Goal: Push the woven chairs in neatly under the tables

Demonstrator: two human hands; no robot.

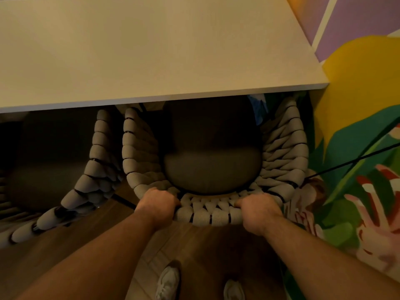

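Two hands, left hand (159,204) and right hand (257,210), curl their fingers over the chair (213,215) back; its seat sits half under the table (151,50). Best to push evenly and straight, keeping clear of the neighbouring chair (95,169).

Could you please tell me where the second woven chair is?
In the head view, the second chair stands at the left, beside the middle chair that the left hand and right hand grip, partly under the table.
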